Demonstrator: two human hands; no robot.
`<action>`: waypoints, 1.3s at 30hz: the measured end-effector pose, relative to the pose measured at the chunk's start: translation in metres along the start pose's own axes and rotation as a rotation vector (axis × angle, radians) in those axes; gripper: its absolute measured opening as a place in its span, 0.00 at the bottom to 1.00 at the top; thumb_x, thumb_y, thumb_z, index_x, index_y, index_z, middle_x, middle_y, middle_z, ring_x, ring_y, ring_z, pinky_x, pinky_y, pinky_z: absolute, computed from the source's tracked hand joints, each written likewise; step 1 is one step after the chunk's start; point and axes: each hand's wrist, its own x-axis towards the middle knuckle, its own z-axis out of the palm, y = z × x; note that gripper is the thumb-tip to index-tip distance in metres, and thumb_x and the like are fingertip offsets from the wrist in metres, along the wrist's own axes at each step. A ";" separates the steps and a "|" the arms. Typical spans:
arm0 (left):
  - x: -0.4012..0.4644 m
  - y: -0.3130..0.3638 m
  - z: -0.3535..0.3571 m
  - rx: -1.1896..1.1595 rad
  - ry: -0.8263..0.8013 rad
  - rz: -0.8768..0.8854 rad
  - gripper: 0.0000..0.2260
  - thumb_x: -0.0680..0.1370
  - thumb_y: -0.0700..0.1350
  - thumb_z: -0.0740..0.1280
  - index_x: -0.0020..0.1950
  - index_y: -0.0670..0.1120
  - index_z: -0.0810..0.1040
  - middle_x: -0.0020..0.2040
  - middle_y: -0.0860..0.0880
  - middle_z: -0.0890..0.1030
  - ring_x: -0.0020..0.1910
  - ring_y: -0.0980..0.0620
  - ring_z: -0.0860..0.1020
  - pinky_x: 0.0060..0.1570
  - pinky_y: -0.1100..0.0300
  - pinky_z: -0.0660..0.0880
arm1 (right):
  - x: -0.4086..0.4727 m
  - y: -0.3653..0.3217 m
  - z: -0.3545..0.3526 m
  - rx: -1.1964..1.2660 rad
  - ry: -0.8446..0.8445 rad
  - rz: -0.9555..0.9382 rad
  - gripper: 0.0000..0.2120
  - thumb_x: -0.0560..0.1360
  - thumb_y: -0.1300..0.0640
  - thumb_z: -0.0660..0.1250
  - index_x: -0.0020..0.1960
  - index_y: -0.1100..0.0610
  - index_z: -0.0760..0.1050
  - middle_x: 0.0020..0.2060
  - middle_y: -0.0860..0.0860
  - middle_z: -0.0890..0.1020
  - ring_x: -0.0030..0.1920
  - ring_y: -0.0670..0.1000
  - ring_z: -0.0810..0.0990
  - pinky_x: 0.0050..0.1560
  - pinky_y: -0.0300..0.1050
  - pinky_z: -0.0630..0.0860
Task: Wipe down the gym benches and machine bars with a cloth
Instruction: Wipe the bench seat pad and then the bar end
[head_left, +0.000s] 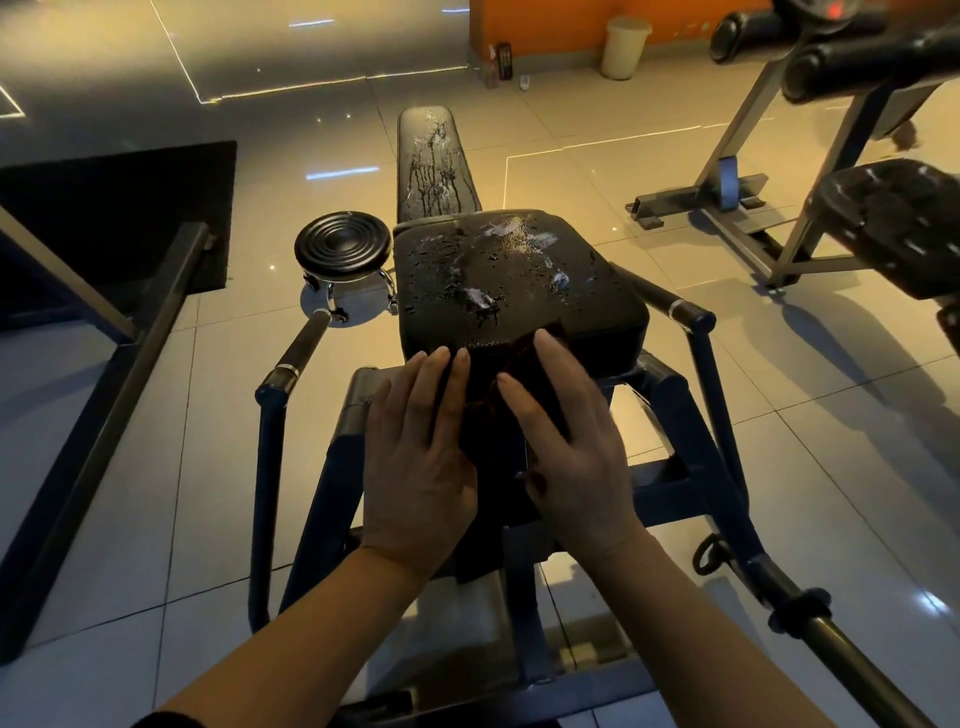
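Both hands' straight fingers (535, 384) press a dark, perhaps reddish cloth (493, 415) on wet bench pad (519, 280), tiled floor (779, 405).

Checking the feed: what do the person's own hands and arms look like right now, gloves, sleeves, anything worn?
Both hands, the left hand and the right hand, are bare: no gloves, and no rings or watch that I can make out. The forearms are uncovered as well. The only clothing in view is a dark sleeve edge at the bottom of the frame on the left arm.
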 end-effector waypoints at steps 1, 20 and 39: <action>0.001 0.000 -0.001 0.002 -0.006 0.000 0.34 0.72 0.43 0.65 0.76 0.45 0.56 0.75 0.45 0.58 0.75 0.44 0.56 0.69 0.38 0.64 | -0.003 -0.001 0.001 -0.018 0.023 0.051 0.16 0.84 0.52 0.53 0.67 0.58 0.69 0.72 0.61 0.64 0.75 0.62 0.60 0.70 0.58 0.66; -0.016 -0.033 -0.024 -0.210 -0.086 -0.102 0.40 0.73 0.38 0.66 0.78 0.49 0.48 0.78 0.48 0.54 0.77 0.50 0.56 0.70 0.42 0.64 | 0.007 -0.051 0.044 0.030 -0.067 -0.143 0.27 0.74 0.64 0.71 0.71 0.63 0.67 0.73 0.59 0.64 0.75 0.58 0.60 0.75 0.54 0.60; 0.013 0.014 -0.005 0.101 -0.109 0.171 0.34 0.70 0.38 0.67 0.75 0.39 0.60 0.77 0.43 0.58 0.78 0.46 0.51 0.76 0.46 0.46 | -0.014 0.036 -0.023 -0.098 -0.081 0.100 0.21 0.84 0.58 0.49 0.71 0.66 0.66 0.72 0.65 0.64 0.75 0.62 0.59 0.72 0.59 0.65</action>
